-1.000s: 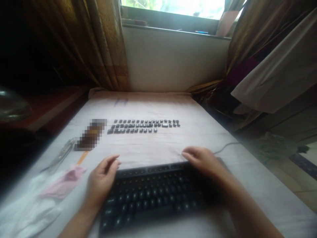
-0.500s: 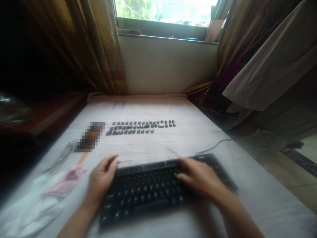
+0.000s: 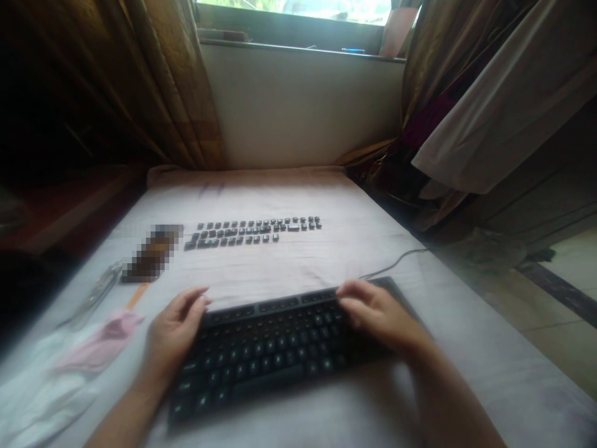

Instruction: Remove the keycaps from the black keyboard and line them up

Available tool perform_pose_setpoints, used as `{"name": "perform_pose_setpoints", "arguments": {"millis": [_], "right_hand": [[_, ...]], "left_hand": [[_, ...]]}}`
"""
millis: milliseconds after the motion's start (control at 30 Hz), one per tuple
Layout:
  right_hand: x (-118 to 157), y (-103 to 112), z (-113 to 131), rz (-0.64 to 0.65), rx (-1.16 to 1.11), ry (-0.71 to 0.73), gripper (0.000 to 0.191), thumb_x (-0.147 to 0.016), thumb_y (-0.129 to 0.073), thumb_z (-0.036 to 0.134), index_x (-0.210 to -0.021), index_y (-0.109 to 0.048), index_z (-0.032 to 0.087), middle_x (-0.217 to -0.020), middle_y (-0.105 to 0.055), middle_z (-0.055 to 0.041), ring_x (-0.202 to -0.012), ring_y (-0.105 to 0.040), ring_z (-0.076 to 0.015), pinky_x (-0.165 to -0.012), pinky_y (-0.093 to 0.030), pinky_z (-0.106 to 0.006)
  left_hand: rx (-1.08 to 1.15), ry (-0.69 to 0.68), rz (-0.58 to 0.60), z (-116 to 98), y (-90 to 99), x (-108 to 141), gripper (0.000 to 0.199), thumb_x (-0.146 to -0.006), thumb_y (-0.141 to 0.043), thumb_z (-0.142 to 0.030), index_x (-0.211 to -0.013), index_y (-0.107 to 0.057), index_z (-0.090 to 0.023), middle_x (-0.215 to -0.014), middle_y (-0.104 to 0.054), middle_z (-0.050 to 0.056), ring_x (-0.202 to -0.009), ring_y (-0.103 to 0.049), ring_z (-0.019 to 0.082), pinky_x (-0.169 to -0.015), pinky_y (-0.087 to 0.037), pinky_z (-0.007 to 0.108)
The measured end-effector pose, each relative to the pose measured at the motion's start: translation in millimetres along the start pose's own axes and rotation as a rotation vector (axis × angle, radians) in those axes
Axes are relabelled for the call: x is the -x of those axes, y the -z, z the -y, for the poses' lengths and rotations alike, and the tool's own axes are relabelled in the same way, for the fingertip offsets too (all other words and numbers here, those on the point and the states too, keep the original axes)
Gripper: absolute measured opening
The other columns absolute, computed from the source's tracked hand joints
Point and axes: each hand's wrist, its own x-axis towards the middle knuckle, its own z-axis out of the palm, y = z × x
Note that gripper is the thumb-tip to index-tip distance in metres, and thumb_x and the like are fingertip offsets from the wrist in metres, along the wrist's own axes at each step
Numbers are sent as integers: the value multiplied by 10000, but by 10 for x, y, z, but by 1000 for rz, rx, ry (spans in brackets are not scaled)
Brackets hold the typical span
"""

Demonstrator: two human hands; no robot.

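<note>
A black keyboard (image 3: 261,351) lies slightly turned on the pale cloth, its upper rows bare of keycaps. My left hand (image 3: 175,330) rests at its left edge, fingers bent and a little apart, and I see nothing held in it. Over the right part of the keyboard is my right hand (image 3: 373,311), its fingers curled near the top edge; whatever they hold, if anything, is too small to make out. Beyond the keyboard, several loose black keycaps (image 3: 240,231) stand in three rows.
At the left lie a blurred-out dark object (image 3: 153,254), a metal tool (image 3: 100,289), a pink cloth (image 3: 105,342) and white cloth or plastic (image 3: 46,404). A cable (image 3: 396,260) runs off the right edge. Curtains and a window are behind.
The whole view has shifted, so things appear further left and higher. My right hand has moved rightward along the keyboard, uncovering some keys. My left hand stays at the left edge.
</note>
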Motion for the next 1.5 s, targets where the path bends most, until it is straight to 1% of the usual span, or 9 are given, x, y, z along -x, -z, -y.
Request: {"name": "perform_pose_setpoints", "arguments": {"millis": [67,167,267,367,467,667,900,1067,1500], "right_hand": [[0,21,0,-98,-81,40,231,-792,-605,417,-844,-606,192,-642,-606,20,-522,-571,-131,-528,-500,-262],[-9,-5,8,-278,-61,171,188,-824,-611,381,-829,-616,194,-731,-666,-13,-612,-634,-151,-596,-542,-271],[-16,-68,9,-328,57,320,124,-855,-595,311,-847,-647,199,-785,-710,-33,-723,-683,-175,-677,-561,-276],[-24,-117,-17,-291,152,452,108,-878,-570,251,-876,-668,206,-811,-734,-35,-752,-703,-176,-697,-567,-270],[-50,-137,-82,-254,233,515,94,-865,-596,213,-899,-684,209,-832,-750,-36,-755,-714,-177,-718,-573,-277],[-121,-138,-200,-113,312,513,125,-850,-612,165,-869,-725,216,-878,-775,-49,-810,-730,-195,-772,-582,-306],[-85,-129,-90,-68,156,406,117,-860,-630,240,-848,-739,198,-821,-761,-47,-770,-720,-191,-734,-573,-292],[-97,-154,-107,18,144,430,129,-877,-616,228,-839,-736,197,-835,-741,-59,-799,-696,-185,-757,-557,-299],[-163,-150,-197,87,159,530,142,-907,-608,240,-851,-731,196,-828,-738,-58,-808,-683,-177,-749,-557,-295]], "left_hand": [[-35,5,-10,-21,4,1,476,-743,-575,-575,-1061,-690,-241,-910,-766,44,-940,-707,262,-949,-513,410],[-74,13,-9,-47,6,1,467,-740,-570,-572,-1056,-693,-251,-907,-768,38,-953,-705,267,-951,-515,417],[-95,19,-10,-59,6,-1,462,-732,-576,-572,-1055,-694,-264,-924,-767,32,-977,-699,271,-976,-499,432],[-109,35,-15,-63,11,-1,465,-718,-577,-576,-1052,-694,-273,-953,-763,32,-991,-693,281,-991,-486,460],[-120,51,-14,-63,18,5,460,-709,-577,-577,-1043,-697,-283,-958,-761,28,-1004,-688,287,-999,-478,474],[-136,72,-21,-85,28,15,456,-692,-585,-581,-1021,-701,-288,-951,-760,19,-1004,-688,287,-1005,-477,468],[-129,65,-17,-118,10,17,448,-696,-582,-574,-1020,-700,-289,-954,-760,13,-989,-694,280,-1002,-484,458],[-143,42,-26,-102,12,16,449,-699,-579,-586,-1002,-707,-280,-922,-766,20,-964,-701,290,-967,-510,451],[-122,44,-20,-77,12,12,461,-708,-582,-585,-1031,-702,-281,-962,-761,25,-993,-692,286,-1002,-483,466]]}}
